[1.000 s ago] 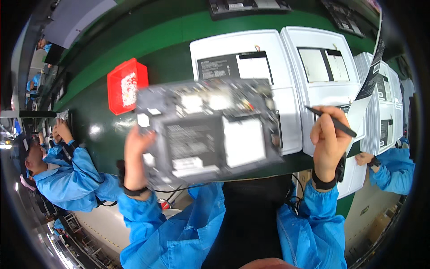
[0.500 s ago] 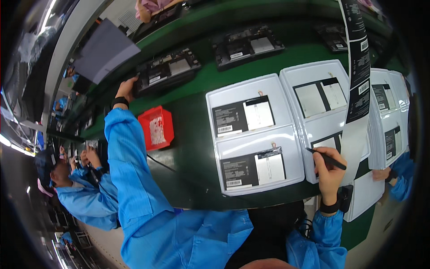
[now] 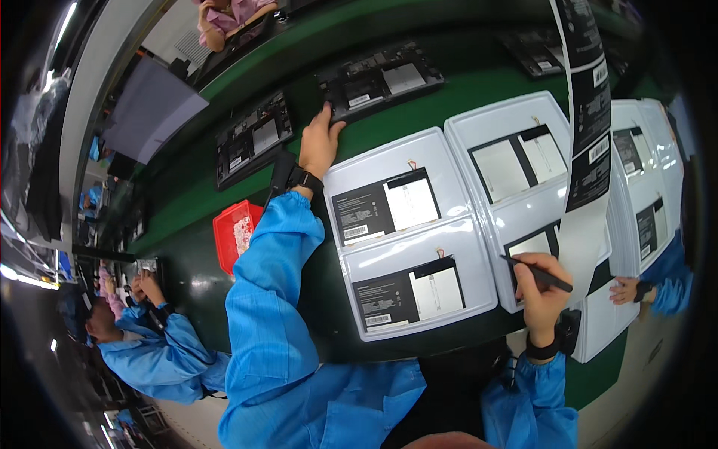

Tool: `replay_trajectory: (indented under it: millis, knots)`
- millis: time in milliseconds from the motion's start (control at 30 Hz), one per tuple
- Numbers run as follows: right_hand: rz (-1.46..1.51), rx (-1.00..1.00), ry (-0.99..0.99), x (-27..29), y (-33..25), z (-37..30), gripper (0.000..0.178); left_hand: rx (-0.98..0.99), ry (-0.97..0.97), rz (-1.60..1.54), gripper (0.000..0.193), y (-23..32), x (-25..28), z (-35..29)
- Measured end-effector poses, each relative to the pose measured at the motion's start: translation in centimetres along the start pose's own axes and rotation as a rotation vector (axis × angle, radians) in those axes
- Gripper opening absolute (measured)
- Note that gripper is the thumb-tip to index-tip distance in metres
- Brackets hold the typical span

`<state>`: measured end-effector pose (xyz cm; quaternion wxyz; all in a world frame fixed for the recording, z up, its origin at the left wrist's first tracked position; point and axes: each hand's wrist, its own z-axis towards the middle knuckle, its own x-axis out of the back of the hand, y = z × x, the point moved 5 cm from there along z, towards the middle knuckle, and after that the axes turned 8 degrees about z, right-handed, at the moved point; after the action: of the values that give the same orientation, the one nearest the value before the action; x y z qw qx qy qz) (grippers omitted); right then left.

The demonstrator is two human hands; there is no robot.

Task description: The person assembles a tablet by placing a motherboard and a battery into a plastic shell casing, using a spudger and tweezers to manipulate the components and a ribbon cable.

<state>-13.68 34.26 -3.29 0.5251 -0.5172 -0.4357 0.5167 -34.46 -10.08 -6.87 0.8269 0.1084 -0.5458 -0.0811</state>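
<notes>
My left hand (image 3: 319,146) reaches forward with thumb and fingers apart, its fingertips at the near left corner of an opened black laptop base (image 3: 385,84). A second opened laptop base (image 3: 256,138) lies to its left. At the right, my right hand (image 3: 544,293) is closed on slim black tweezers (image 3: 553,280), with the pointed tip over a white tray (image 3: 516,301). A black-and-white flat battery pack (image 3: 532,241) lies in that tray, partly covered by the hand. The nearer white tray (image 3: 400,253) holds two battery packs (image 3: 410,290) with small wire leads.
A red bin (image 3: 221,241) of small white bits stands beside my left forearm. A long strip of black printed labels (image 3: 587,142) hangs across the right side. Stacked trays (image 3: 627,224) stand beyond it. Co-workers sit left (image 3: 161,348), right (image 3: 668,288) and across (image 3: 235,19).
My left hand has left the left laptop base and moved right to the corner of the other one. The left base sits more turned. My right hand keeps the tweezers nearly in place.
</notes>
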Motion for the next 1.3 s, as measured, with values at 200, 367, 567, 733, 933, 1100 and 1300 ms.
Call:
replay_trajectory:
  millis: [200,367,567,733,933,1100,1300]
  knots:
    - [-0.015,0.051,-0.016,0.1,-0.6,0.1,0.013,0.542,0.013,-1.128,0.046,0.9,0.7,1.4]
    - [0.052,0.014,-0.038,-0.1,-0.2,-0.3,0.012,0.728,-0.152,-1.089,0.034,0.7,1.6,2.9]
    - [0.141,0.021,0.006,0.3,-0.3,-1.3,0.014,0.54,-0.091,-1.026,0.025,2.4,12.9,-8.2]
    - [0.234,0.159,0.118,1.3,-2.3,-2.6,0.014,0.834,-0.099,-0.976,0.032,6.7,16.9,-24.5]
    - [0.079,0.192,-0.317,-5.3,-5.0,-2.7,0.021,0.895,-0.262,-1.141,0.037,10.4,14.6,-35.7]
    - [0.025,0.008,-0.255,-6.9,-0.8,-2.5,0.02,0.171,-0.113,0.066,0.026,10.7,17.5,-30.8]
    - [0.228,-0.092,-0.217,-10.5,-2.6,-2.3,0.02,-0.358,-0.078,-0.257,0.035,16.4,12.4,-20.3]
